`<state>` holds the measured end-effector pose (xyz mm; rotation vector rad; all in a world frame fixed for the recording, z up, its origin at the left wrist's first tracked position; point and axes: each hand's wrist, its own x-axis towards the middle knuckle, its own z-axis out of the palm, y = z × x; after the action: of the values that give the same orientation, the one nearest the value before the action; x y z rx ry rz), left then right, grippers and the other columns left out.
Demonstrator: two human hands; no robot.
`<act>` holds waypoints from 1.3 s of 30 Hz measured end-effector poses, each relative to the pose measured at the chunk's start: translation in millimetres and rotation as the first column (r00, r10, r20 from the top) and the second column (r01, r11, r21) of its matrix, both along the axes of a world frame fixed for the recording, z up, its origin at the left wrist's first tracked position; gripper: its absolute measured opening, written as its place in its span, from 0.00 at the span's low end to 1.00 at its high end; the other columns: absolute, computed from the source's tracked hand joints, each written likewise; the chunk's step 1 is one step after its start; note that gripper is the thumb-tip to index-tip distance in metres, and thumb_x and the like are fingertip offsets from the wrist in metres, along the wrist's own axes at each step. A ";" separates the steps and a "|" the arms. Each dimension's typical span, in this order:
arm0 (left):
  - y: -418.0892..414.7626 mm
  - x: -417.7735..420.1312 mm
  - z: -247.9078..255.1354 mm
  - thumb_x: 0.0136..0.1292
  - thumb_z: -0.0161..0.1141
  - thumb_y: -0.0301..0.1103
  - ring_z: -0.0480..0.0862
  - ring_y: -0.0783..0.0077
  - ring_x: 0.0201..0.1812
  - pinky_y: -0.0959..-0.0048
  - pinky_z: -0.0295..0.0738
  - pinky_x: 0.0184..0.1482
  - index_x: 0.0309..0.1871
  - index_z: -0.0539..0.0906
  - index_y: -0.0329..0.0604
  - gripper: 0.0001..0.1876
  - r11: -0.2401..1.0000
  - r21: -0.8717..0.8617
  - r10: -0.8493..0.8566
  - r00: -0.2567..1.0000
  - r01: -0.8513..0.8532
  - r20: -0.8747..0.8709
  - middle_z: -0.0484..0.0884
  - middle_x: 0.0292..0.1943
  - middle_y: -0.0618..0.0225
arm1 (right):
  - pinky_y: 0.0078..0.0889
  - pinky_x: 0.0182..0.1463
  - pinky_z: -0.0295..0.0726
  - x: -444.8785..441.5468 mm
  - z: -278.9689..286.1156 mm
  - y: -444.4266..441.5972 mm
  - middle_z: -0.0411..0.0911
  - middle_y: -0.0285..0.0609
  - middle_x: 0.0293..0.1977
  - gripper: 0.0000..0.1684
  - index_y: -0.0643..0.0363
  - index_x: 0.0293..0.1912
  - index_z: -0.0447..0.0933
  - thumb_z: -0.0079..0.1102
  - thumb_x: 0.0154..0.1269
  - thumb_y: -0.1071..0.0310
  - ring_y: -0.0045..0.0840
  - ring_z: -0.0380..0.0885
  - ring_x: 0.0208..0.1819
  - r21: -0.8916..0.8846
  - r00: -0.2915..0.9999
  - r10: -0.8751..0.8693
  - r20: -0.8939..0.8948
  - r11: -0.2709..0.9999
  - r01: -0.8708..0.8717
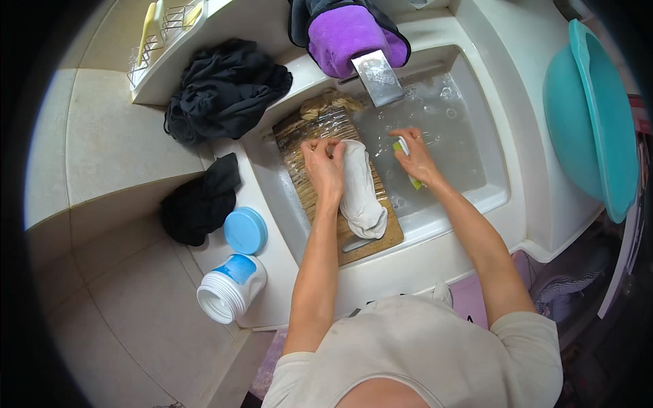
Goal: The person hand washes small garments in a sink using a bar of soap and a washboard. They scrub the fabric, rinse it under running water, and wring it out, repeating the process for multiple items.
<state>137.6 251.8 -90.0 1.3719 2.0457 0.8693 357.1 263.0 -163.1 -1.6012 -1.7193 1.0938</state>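
A wet white sock [361, 188] lies lengthwise on a ridged wooden washboard [306, 168], which rests tilted in a white sink [472, 201] of cloudy, sudsy water. My left hand [325, 166] pinches the sock's upper end between bent fingers. Over the water to the right, my right hand [416, 157] is closed around a small white and green brush [403, 145]; much of it is hidden by the fingers. A crumpled tan cloth [331, 103] sits at the board's top edge. A flat metal faucet spout [378, 76] juts over the sink.
Purple and dark cloths [352, 35] hang over the faucet. Black garments [227, 92] and a black cloth [201, 204] lie left of the sink, near a blue lid [245, 230] and an uncapped white plastic jar [232, 288]. A teal basin [586, 122] leans at the right. A wire rack [173, 25] stands upper left.
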 end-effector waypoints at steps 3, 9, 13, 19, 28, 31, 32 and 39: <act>-15.5 -2.6 6.7 0.60 0.68 0.23 0.80 0.65 0.41 0.70 0.79 0.39 0.36 0.85 0.35 0.03 0.972 0.233 -0.051 0.985 0.011 0.163 0.75 0.44 0.58 | 0.45 0.55 0.75 -15.2 36.3 0.9 0.64 0.50 0.54 0.15 0.53 0.45 0.75 0.56 0.56 0.70 0.51 0.75 0.50 0.016 0.994 0.088 -0.057 0.996 -0.087; -96.1 0.4 27.2 0.56 0.70 0.19 0.83 0.71 0.42 0.76 0.81 0.41 0.38 0.85 0.36 0.07 0.978 0.093 -0.198 0.967 0.184 0.163 0.79 0.46 0.62 | 0.42 0.53 0.73 -18.0 69.9 -11.3 0.66 0.51 0.46 0.07 0.60 0.34 0.71 0.55 0.53 0.75 0.46 0.72 0.49 -0.044 0.995 0.084 0.046 0.996 -0.082; -101.6 -4.5 15.2 0.57 0.71 0.21 0.83 0.75 0.37 0.77 0.79 0.39 0.44 0.84 0.37 0.12 0.998 0.061 -0.044 0.939 0.025 0.342 0.81 0.43 0.65 | 0.42 0.51 0.74 -23.1 74.7 -22.8 0.69 0.50 0.46 0.08 0.59 0.35 0.74 0.63 0.57 0.70 0.46 0.73 0.48 0.027 0.993 0.117 0.032 0.993 -0.118; -84.4 -3.7 14.7 0.56 0.73 0.25 0.81 0.72 0.37 0.73 0.78 0.37 0.47 0.86 0.41 0.14 0.986 0.105 -0.146 0.976 0.129 0.163 0.82 0.41 0.65 | 0.44 0.42 0.80 -50.4 96.7 -28.6 0.72 0.48 0.45 0.08 0.53 0.38 0.80 0.68 0.59 0.65 0.43 0.80 0.38 0.162 0.954 0.253 0.160 0.947 -0.278; -86.4 -8.1 -0.8 0.55 0.73 0.27 0.79 0.65 0.37 0.68 0.76 0.40 0.46 0.89 0.41 0.14 0.982 0.002 -0.188 0.970 0.190 0.154 0.81 0.35 0.63 | 0.35 0.53 0.73 -21.9 89.8 -32.0 0.71 0.47 0.42 0.07 0.59 0.38 0.80 0.66 0.59 0.72 0.38 0.74 0.48 0.112 0.972 0.145 -0.186 0.986 -0.126; -83.6 -1.5 11.4 0.55 0.72 0.27 0.79 0.64 0.41 0.67 0.75 0.43 0.44 0.88 0.39 0.13 0.986 0.097 -0.154 0.966 0.136 0.209 0.80 0.37 0.64 | 0.35 0.54 0.73 -19.2 87.2 -31.8 0.72 0.45 0.41 0.07 0.60 0.39 0.79 0.66 0.59 0.72 0.36 0.74 0.48 0.084 0.964 0.131 -0.232 0.990 -0.115; -82.3 1.8 15.4 0.55 0.72 0.27 0.79 0.65 0.42 0.67 0.75 0.43 0.44 0.87 0.38 0.12 0.981 0.151 -0.151 0.964 0.119 0.219 0.81 0.38 0.64 | 0.35 0.54 0.72 -18.6 87.0 -31.7 0.72 0.45 0.41 0.07 0.61 0.39 0.79 0.66 0.59 0.72 0.35 0.74 0.48 0.070 0.960 0.128 -0.250 0.991 -0.114; -96.8 17.4 21.1 0.57 0.71 0.27 0.77 0.69 0.40 0.73 0.73 0.37 0.41 0.86 0.40 0.09 0.999 -0.003 -0.034 0.870 0.040 0.491 0.80 0.37 0.67 | 0.33 0.55 0.72 -15.5 88.2 -30.9 0.72 0.43 0.40 0.06 0.61 0.38 0.78 0.64 0.59 0.75 0.32 0.73 0.47 0.053 0.940 0.130 -0.315 0.991 -0.119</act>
<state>155.0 155.1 -69.0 1.0399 1.6213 1.0592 341.6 232.1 -74.8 -1.2287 -1.6263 1.2985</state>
